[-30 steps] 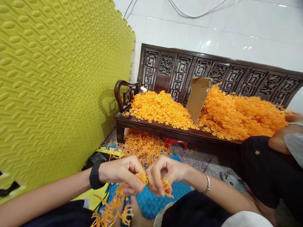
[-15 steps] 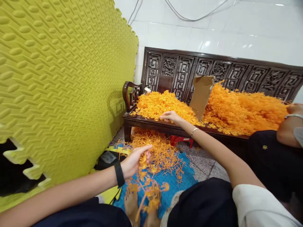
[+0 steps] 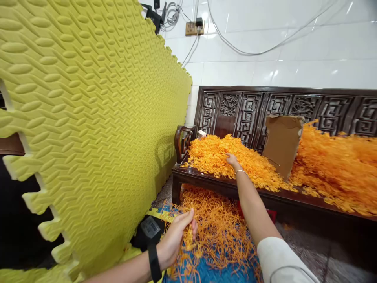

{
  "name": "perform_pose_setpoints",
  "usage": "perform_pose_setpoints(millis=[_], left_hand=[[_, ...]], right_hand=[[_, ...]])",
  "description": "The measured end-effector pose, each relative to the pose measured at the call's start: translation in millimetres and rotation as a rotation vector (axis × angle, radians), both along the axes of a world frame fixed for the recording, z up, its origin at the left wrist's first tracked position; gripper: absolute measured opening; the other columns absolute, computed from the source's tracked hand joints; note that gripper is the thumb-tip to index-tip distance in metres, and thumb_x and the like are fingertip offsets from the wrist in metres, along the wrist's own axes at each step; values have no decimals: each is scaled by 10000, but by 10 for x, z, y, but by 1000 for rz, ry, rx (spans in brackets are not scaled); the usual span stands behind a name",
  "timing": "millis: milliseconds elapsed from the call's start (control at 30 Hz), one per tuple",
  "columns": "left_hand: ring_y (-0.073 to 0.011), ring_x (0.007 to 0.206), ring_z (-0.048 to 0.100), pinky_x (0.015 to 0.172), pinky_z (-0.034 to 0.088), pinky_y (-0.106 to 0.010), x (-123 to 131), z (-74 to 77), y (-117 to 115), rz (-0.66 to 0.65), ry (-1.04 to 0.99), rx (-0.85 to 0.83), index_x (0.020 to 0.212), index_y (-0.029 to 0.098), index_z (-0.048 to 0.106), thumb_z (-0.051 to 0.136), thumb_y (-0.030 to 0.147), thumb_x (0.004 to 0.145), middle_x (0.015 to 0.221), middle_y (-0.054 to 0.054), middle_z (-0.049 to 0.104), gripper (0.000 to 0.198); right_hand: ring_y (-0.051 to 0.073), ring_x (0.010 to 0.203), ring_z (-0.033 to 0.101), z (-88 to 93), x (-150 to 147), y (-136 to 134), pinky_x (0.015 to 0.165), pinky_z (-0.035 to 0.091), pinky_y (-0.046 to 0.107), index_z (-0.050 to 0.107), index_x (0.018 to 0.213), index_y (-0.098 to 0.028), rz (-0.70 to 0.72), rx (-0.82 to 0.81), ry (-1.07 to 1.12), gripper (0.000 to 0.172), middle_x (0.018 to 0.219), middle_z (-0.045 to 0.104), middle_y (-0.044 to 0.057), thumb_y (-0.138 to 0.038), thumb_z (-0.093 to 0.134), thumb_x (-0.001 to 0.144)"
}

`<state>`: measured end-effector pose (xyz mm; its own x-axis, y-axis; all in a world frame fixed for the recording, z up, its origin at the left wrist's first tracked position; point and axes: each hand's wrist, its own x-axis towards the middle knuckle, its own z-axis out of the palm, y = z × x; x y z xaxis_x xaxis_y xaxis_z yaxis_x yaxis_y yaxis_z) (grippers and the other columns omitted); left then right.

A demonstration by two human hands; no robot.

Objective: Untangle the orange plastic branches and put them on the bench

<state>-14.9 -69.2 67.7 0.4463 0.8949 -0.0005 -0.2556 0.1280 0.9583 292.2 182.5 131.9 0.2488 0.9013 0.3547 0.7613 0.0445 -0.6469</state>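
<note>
My left hand, wearing a black wristband, is closed on a bunch of small orange plastic pieces with thin stems that hang below the fingers. What the curled fingers cover is hidden. Farther off, my right hand reaches to the left pile of orange plastic pieces on the dark wooden bench. A finger stretches toward the pile and the hand looks open, though some fingertips are lost among the pieces. Under the bench, thin orange stems lie heaped on a blue foam mat.
A cardboard sheet stands between the left pile and a larger orange pile. Yellow foam mats form a wall on my left. A black object with a label lies near my left wrist. A socket is on the tiled wall.
My right hand has moved from the bench's front edge up onto the left pile. My left hand still holds its bunch. The view has shifted, and the person at the right is out of sight.
</note>
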Motion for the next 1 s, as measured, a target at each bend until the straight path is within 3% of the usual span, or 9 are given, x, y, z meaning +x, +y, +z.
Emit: perform_pose_setpoints(millis=[233, 333, 400, 500, 600, 667, 867, 933, 1000], left_hand=[[-153, 643, 476, 699, 377, -297, -133, 76, 41, 21, -14, 70, 634, 177, 513, 482, 407, 807, 640, 0, 518, 289], [-125, 603, 441, 626, 346, -265, -106, 107, 51, 6, 22, 114, 631, 162, 515, 515, 387, 796, 622, 9, 489, 279], [-94, 524, 375, 535, 281, -241, -52, 102, 77, -31, 44, 73, 638, 150, 528, 554, 412, 769, 567, 34, 433, 294], [-70, 441, 302, 466, 200, -230, 56, 59, 134, -41, 38, -10, 672, 141, 562, 590, 381, 718, 499, 65, 370, 246], [-70, 428, 327, 453, 226, -222, 148, -2, 181, 32, 4, -79, 680, 150, 561, 556, 323, 698, 508, 64, 391, 174], [-68, 422, 332, 446, 239, -219, 192, -28, 184, 78, -2, -122, 654, 152, 547, 537, 299, 691, 504, 63, 392, 152], [-70, 429, 360, 437, 262, -215, 267, 58, 72, 119, 0, -129, 653, 138, 568, 527, 247, 690, 505, 48, 430, 122], [-71, 434, 366, 437, 270, -214, 264, 102, 48, 126, -9, -100, 658, 138, 572, 531, 246, 692, 507, 47, 436, 120], [-73, 437, 372, 434, 271, -214, 248, 122, 50, 135, -18, -73, 663, 137, 575, 537, 250, 689, 508, 47, 438, 122]], right_hand=[[201, 999, 572, 333, 193, -28, 849, 485, 409, 540, 1149, -137, -5, -106, -191, 309, 1157, 560, 97, -291, 538, 881], [203, 929, 597, 507, 103, -287, 858, 461, 380, 587, 1121, -89, 118, -94, -253, 275, 1066, 619, 142, -151, 524, 861], [186, 854, 613, 440, -53, -601, 828, 462, 333, 625, 1090, -90, 235, -108, -282, 276, 975, 661, 130, -103, 511, 839], [140, 735, 623, -41, -371, -1257, 718, 487, 265, 669, 1013, -171, 518, -176, -272, 230, 845, 686, 38, -194, 525, 836], [134, 699, 623, -773, -660, -1942, 663, 488, 253, 696, 922, -194, 1087, -256, -234, 182, 799, 682, 19, -216, 574, 789], [113, 639, 606, -1231, -811, -2281, 612, 476, 220, 697, 905, -197, 1268, -289, -262, 190, 809, 668, 17, -197, 639, 724], [159, 664, 623, -2200, -1326, -2678, 462, 422, 190, 682, 857, -226, 1379, -182, -148, 536, 903, 646, 33, -343, 841, 358], [183, 688, 620, -2455, -1552, -2758, 433, 383, 191, 683, 773, -237, 1372, -251, -166, 554, 884, 651, 21, -324, 849, 252], [145, 605, 578, -2659, -1750, -2819, 434, 361, 185, 683, 718, -239, 1326, -371, -93, 458, 779, 643, -17, -246, 831, 285]])
